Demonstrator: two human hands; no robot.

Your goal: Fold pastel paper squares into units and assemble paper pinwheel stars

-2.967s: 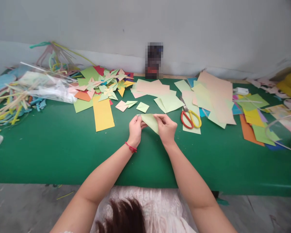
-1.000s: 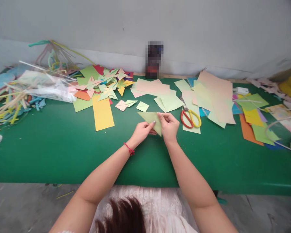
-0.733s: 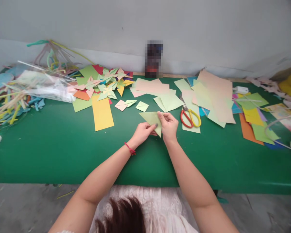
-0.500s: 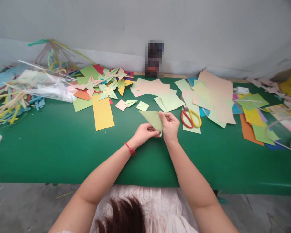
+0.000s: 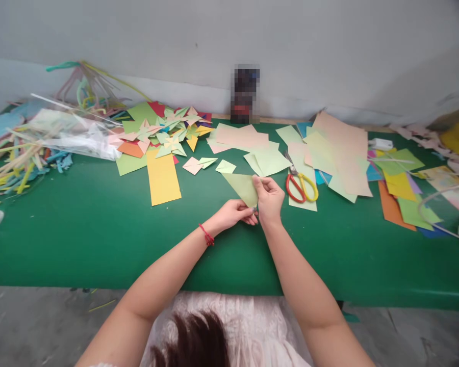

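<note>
A light green sheet of paper (image 5: pixel 241 186), folded into a triangle, is held up over the table between both hands. My right hand (image 5: pixel 271 199) pinches its right edge between thumb and fingers. At the lower corner, my left hand (image 5: pixel 237 213) has its thumb and fingertips closed on the paper; part of that corner is hidden by the fingers. Just beyond the triangle lie a small green folded piece (image 5: pixel 226 166) and a pink folded square (image 5: pixel 193 165). Scissors (image 5: pixel 301 186) with red and yellow handles rest right of my right hand on a pale green strip.
Folded paper stars (image 5: pixel 172 144) and a yellow sheet (image 5: pixel 163 178) lie to the left on the green table (image 5: pixel 110 244). Tangled coloured strips (image 5: pixel 21 153) fill the far left. Pink and green sheets (image 5: pixel 346 148) lie at the back right, coloured papers (image 5: pixel 400 186) farther right.
My left hand's fingers have slid down slightly and loosened around the triangle's lower corner. My right hand keeps its pinch in nearly the same place. The view has shifted a little.
</note>
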